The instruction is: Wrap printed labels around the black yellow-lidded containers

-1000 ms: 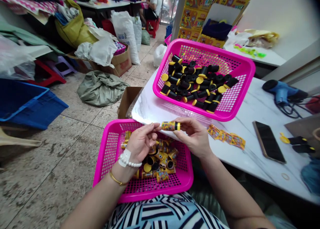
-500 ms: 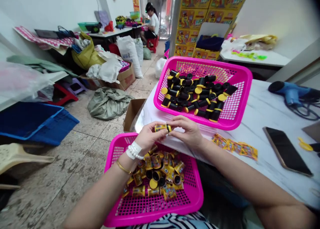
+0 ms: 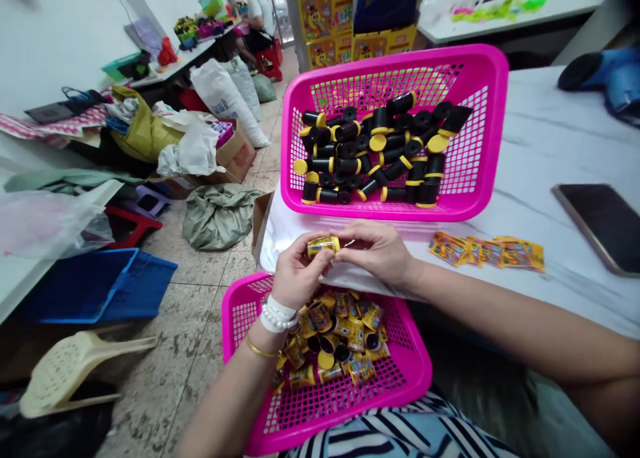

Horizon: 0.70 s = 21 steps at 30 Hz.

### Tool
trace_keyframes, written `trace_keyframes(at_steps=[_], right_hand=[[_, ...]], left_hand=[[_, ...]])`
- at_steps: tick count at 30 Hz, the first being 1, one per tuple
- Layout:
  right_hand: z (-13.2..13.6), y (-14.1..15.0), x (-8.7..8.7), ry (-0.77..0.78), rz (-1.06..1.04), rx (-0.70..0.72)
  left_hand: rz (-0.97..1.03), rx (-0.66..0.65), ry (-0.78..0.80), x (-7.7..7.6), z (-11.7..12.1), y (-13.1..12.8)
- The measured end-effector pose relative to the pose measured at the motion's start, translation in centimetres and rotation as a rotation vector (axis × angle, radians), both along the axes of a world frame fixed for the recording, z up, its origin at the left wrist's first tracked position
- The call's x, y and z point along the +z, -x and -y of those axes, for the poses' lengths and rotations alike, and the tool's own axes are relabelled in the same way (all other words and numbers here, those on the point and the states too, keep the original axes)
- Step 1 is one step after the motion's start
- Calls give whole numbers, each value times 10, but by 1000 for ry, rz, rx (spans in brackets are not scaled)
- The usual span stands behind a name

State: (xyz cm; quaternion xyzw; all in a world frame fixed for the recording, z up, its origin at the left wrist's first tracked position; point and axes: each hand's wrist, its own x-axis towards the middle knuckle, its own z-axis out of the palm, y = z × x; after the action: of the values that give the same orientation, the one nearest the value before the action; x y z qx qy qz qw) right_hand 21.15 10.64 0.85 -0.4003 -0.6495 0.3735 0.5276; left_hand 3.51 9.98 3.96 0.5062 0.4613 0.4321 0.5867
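My left hand (image 3: pixel 296 275) is closed around a small canister (image 3: pixel 323 246) with a yellow printed wrapper, held sideways. My right hand (image 3: pixel 383 253) pinches at the canister's right end; its fingertips are partly hidden. Below both hands, a pink basket (image 3: pixel 345 430) at my lap holds many canisters (image 3: pixel 361 370) in the same yellow wrappers. Beyond my hands, a second pink basket (image 3: pixel 495 138) on the table holds many bare black canisters (image 3: pixel 390 140) with yellow lids. To the right of my right hand lie several yellow printed wrappers (image 3: pixel 487 251) in an overlapping row.
On the marbled white table (image 3: pixel 530 151) are a phone (image 3: pixel 600 221) and a blue heat gun (image 3: pixel 613 78). Left on the floor are a green cloth sack (image 3: pixel 220 217), a blue crate (image 3: pixel 145 285) and a cream stool (image 3: pixel 65 371). A person (image 3: pixel 257 18) sits at a far table.
My view has tilted down and turned right. The canister stays in my left hand; its black end, seen earlier at the right, no longer shows, and a yellow end is there instead.
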Motion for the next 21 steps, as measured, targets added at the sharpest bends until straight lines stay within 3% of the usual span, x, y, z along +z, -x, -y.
trace_keyframes(at_steps=[4, 8, 10, 15, 21], right_hand=[[-1, -3, 1, -67, 61, 12], [-3, -3, 1, -107, 102, 25], [-3, -1, -1, -14, 1, 24], [-4, 6, -5, 391, -387, 79], [-8, 4, -4, 649, -526, 176]], left_hand=[[53, -83, 132, -5, -9, 6], [92, -80, 203, -14, -13, 13], [79, -52, 144, -17, -13, 11], [-27, 6, 3, -18, -12, 2], [-85, -49, -130, -14, -15, 5]])
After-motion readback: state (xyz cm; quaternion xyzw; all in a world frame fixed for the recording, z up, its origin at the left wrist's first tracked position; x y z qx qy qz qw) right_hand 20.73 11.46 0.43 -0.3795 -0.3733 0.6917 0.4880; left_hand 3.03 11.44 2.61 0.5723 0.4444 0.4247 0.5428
